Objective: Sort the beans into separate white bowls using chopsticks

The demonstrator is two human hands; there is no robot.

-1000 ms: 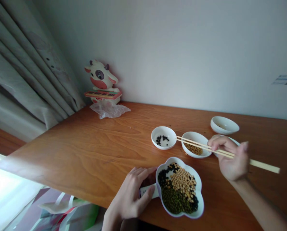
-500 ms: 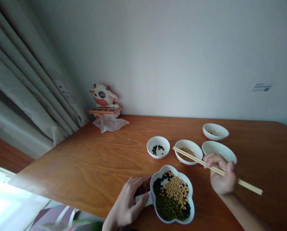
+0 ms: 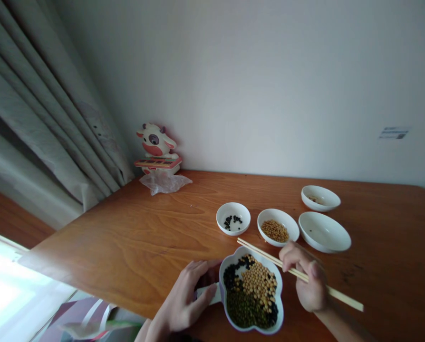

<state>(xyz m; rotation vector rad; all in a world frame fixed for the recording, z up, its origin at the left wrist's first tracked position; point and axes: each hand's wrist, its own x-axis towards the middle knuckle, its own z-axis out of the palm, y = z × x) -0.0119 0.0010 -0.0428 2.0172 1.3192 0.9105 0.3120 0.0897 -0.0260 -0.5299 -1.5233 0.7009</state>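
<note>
Bracing the dish (image 3: 240,270) by its handle (image 3: 217,295), the left grip (image 3: 187,300) needs firmness; the right grip (image 3: 307,281), closed around chopsticks (image 3: 264,254), calls for light, even pressure.

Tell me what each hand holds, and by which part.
Left hand: the flower-shaped dish, by its handle. Right hand: the chopsticks, around their middle.

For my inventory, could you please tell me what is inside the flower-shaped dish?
The dish holds green beans, black beans and pale beans; a bare patch shows toward its far left. Anything beneath the top beans is covered and cannot be seen.
</note>
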